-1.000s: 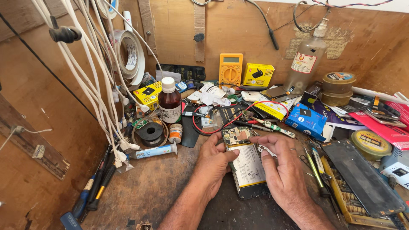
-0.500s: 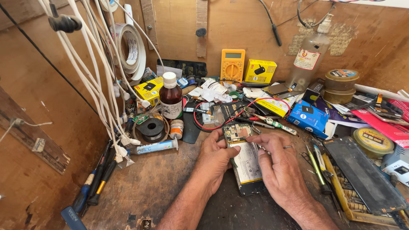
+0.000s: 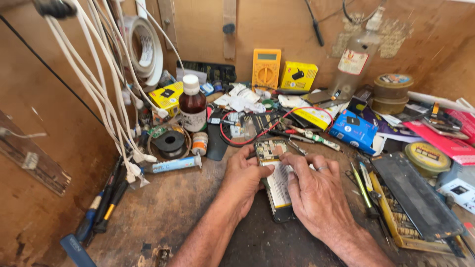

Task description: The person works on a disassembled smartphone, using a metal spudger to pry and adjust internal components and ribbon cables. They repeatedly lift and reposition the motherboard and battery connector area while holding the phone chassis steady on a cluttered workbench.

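Observation:
An opened phone [image 3: 278, 190] lies back-up on the wooden workbench [image 3: 173, 212], its circuit board and pale battery exposed. My left hand [image 3: 245, 175] grips its left edge, thumb laid across the battery. My right hand [image 3: 314, 190], with a ring on one finger, rests on the right side; its fingertips press near the circuit board at the phone's top. Whether a small tool is under the right fingers is hidden.
A brown bottle with a white cap [image 3: 192, 105], a solder spool [image 3: 169, 141], a glue tube [image 3: 173, 164], a yellow multimeter [image 3: 266, 68], yellow and blue boxes, red wire and white cables [image 3: 106, 89] crowd the back. A screwdriver tray [image 3: 413, 207] sits right; tools lean at left.
The view has shifted slightly closer and lower. Both hands stay on the phone; the right fingers have moved a little toward its upper part.

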